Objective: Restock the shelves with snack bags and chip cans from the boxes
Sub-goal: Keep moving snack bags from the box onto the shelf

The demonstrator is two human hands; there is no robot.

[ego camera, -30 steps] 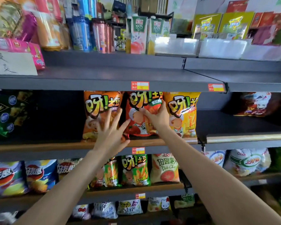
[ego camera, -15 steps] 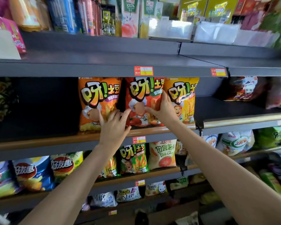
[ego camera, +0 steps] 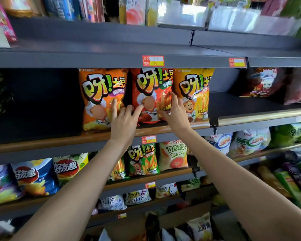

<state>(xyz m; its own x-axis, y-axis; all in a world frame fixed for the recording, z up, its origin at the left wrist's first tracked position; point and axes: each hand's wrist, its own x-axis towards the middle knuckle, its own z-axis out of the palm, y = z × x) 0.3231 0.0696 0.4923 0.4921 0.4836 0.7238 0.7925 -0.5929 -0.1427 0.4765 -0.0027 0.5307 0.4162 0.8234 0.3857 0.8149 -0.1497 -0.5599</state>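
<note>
At the centre of the frame, the left hand (ego camera: pixel 124 121) spreads straight fingers on the lower left of the red snack bag (ego camera: pixel 150 94), its grip apart. The right hand (ego camera: pixel 176 113) presses flat on the bag's lower right edge, fingers likewise extended. The bag stands upright on the middle shelf (ego camera: pixel 63 141), between an orange bag (ego camera: pixel 101 98) and a yellow bag (ego camera: pixel 195 91).

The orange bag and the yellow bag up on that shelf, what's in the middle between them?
A red snack bag stands between the orange bag and the yellow bag. The head view shows both hands on it: left hand and right hand.
</note>
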